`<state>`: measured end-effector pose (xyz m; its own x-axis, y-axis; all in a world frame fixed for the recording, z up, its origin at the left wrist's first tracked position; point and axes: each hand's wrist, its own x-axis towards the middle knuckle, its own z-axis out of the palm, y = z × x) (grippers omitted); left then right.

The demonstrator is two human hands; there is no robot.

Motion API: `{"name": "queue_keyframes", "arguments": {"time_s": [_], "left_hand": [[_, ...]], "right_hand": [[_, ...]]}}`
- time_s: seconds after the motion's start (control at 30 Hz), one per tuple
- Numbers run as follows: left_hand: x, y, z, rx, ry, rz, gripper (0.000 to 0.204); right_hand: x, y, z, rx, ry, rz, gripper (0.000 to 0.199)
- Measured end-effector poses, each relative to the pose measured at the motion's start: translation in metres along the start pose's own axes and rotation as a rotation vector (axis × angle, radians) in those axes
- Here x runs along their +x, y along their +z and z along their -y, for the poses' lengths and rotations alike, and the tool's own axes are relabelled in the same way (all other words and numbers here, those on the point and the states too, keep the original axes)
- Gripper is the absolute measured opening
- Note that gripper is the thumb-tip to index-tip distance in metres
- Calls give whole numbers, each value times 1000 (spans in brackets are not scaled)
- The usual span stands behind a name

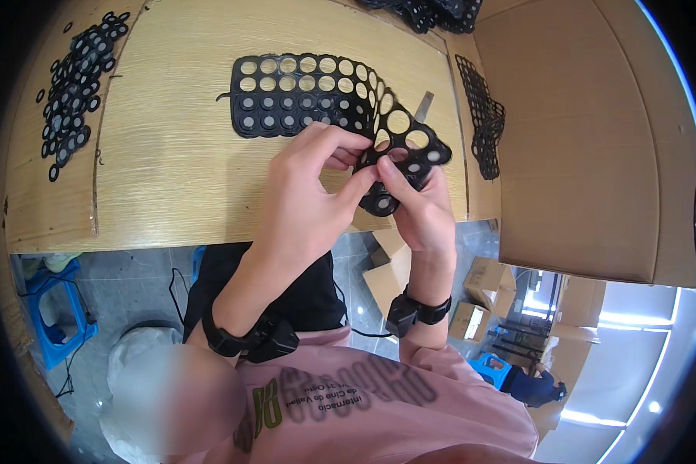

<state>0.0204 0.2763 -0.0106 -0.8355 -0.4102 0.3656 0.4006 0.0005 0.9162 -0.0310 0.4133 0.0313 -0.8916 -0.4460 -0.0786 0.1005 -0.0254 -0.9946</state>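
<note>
A black rubber sheet (301,93) full of round holes, some still filled with ring-shaped pieces, lies on the wooden table (170,170) and curls up at its near right end. My left hand (305,197) and my right hand (417,205) both pinch that raised end, fingertips meeting at the sheet's edge above the table's front edge. A black ring (383,203) at the sheet's lowest corner sits between my thumbs. Both wrists wear black bands.
A heap of loose black rings (73,85) lies at the table's far left. Another emptied holed sheet (483,116) hangs at the right by a large cardboard box (588,139). More black sheets (429,11) lie at the back. A blue stool (50,309) stands below.
</note>
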Motion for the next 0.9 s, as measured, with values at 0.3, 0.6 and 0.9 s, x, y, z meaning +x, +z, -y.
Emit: {"name": "queue_keyframes", "arguments": {"time_s": [0.3, 0.6, 0.9], "left_hand": [[2, -15, -4, -281, -175, 167, 19], [5, -19, -7, -544, -406, 189, 12], [14, -77, -8, -170, -308, -301, 14]], "right_hand": [[-1, -7, 7, -63, 51, 70, 9], [1, -12, 0, -50, 26, 151, 14], [6, -31, -7, 359, -24, 134, 13]]}}
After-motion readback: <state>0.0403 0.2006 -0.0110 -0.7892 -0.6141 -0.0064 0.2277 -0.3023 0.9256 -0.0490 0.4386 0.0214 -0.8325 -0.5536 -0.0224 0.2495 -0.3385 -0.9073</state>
